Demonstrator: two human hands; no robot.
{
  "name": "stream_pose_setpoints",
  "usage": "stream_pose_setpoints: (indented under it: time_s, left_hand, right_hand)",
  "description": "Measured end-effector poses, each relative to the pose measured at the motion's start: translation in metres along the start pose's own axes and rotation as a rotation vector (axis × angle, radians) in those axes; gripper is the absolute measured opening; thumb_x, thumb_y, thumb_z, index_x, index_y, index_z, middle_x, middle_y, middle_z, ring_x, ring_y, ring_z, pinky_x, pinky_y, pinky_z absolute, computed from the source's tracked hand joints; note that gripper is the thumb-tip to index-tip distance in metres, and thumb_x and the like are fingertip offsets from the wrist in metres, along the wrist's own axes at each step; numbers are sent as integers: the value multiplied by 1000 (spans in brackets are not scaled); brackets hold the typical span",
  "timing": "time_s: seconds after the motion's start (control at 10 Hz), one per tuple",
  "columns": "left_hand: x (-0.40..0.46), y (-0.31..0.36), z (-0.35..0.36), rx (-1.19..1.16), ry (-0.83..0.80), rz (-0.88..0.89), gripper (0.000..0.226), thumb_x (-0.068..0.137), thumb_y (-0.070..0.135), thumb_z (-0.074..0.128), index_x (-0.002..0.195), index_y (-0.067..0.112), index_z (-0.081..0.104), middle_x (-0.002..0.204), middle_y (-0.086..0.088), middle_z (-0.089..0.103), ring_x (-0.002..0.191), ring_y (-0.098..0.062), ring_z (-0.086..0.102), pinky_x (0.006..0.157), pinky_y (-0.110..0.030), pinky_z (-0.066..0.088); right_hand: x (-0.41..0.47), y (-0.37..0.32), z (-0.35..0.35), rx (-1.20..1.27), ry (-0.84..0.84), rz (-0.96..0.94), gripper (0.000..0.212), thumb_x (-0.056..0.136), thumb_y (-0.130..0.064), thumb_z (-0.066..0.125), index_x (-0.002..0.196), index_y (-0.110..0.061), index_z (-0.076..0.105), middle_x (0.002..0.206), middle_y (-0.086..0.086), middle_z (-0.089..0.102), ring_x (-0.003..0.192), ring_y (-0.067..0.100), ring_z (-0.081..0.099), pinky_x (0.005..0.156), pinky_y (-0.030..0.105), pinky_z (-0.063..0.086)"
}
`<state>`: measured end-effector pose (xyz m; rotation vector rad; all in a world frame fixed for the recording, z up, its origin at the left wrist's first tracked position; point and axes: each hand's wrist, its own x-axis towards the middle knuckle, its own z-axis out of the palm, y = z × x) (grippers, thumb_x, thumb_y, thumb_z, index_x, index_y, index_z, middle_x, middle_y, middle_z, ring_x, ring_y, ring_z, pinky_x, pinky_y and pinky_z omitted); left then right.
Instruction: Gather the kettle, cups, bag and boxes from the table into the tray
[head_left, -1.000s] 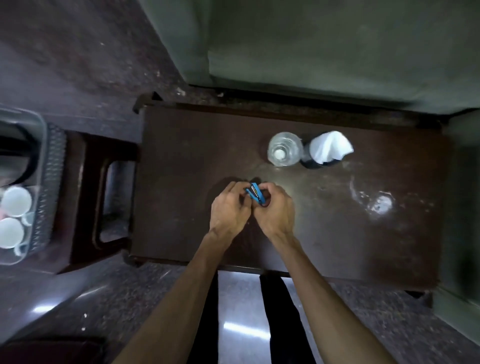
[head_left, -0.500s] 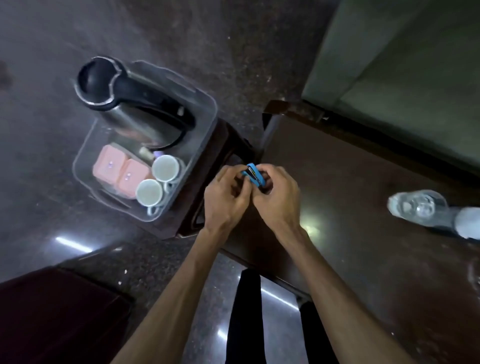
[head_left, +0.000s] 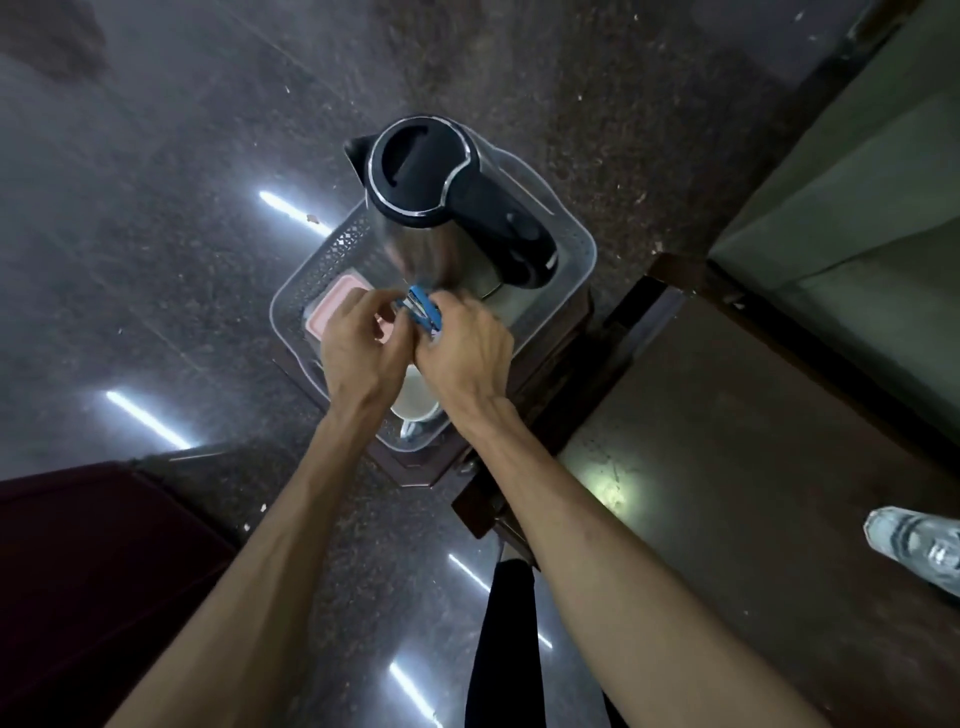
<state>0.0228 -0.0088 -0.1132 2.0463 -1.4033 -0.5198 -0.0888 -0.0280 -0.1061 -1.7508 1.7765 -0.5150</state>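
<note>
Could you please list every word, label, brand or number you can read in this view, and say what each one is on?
None can be read.
Blue packet, held by left hand and right hand: any print is too blurred to read.
Bottle on the table: no readable label.
Kettle, pink box and cup in the tray: no text visible.

Both forearms reach forward, left hand (head_left: 363, 347) and right hand (head_left: 464, 349) pressed together, fingers curled closed.

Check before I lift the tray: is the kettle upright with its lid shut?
Upright and shut: the kettle stands in the tray, black lid flat on top.
</note>
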Motion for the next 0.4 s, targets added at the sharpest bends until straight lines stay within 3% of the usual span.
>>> stream_pose_setpoints:
  time_s: [0.2, 0.4]
  left_hand:
    - [8, -20, 5, 140, -139, 37, 35, 87, 31, 56, 108, 13, 78, 91, -5, 72, 74, -16, 60, 67, -30, 46]
    - [-4, -6, 14, 64, -93, 74, 25, 86, 21, 61, 104, 12, 77, 91, -3, 71, 69, -17, 58, 68, -36, 51]
  right_hand:
    - [-4, 4, 22, -66, -8, 23, 34, 93, -39, 72, 118, -17, 72, 115, 5, 73, 99, 31, 71, 72, 41, 53]
    - [-12, 16, 10, -8, 13, -4, 34, 93, -35, 71, 121, -17, 72, 118, 1, 73, 98, 26, 73, 75, 38, 56]
